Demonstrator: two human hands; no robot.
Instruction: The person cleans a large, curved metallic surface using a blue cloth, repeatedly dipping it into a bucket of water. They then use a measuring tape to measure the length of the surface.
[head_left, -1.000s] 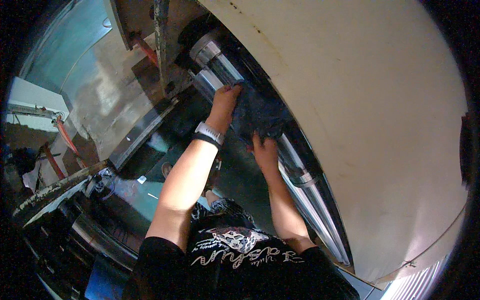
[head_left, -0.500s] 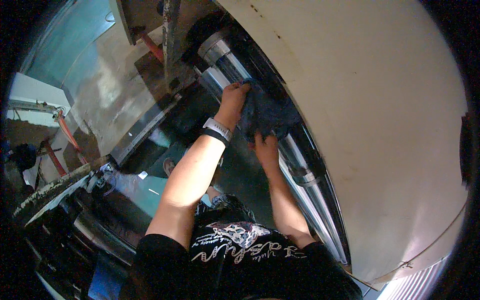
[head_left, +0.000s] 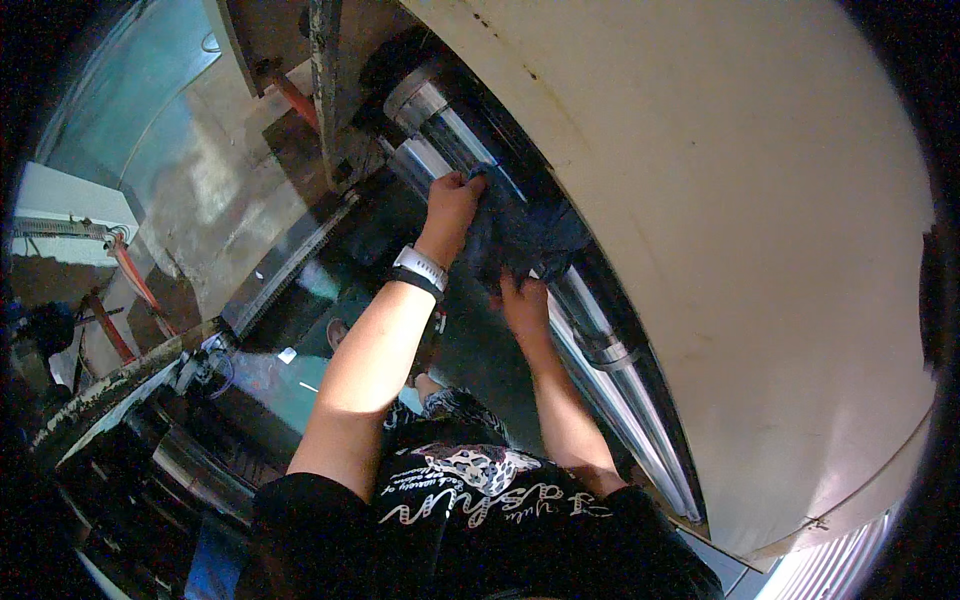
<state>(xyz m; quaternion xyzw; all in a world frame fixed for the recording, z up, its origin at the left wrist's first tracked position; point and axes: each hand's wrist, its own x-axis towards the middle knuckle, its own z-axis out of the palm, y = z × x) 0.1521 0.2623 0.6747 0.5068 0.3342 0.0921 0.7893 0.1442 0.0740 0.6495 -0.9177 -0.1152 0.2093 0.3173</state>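
A dark cloth (head_left: 535,225) lies draped across a long shiny metal roller (head_left: 462,142) inside the machine. My left hand (head_left: 453,205) pinches the cloth's upper edge. At its lower edge my right hand (head_left: 523,300) has its fingers closed on the fabric, partly lost in shadow. Beyond the cloth, nearer my body, the metal rollers (head_left: 605,355) show again, bright and running down to the lower right. The stretch of roller beneath the cloth is hidden.
A big cream machine panel (head_left: 760,280) curves along the right side. A dark metal frame edge (head_left: 290,255) runs at the left, with a worn floor (head_left: 210,170) beyond. Orange-red bars (head_left: 140,275) stand at the far left. More dark rollers (head_left: 195,465) are at the lower left.
My left hand has shifted slightly left and down with the cloth's edge. The right hand has moved a little left and down, and the cloth hangs lower and flatter over the roller.
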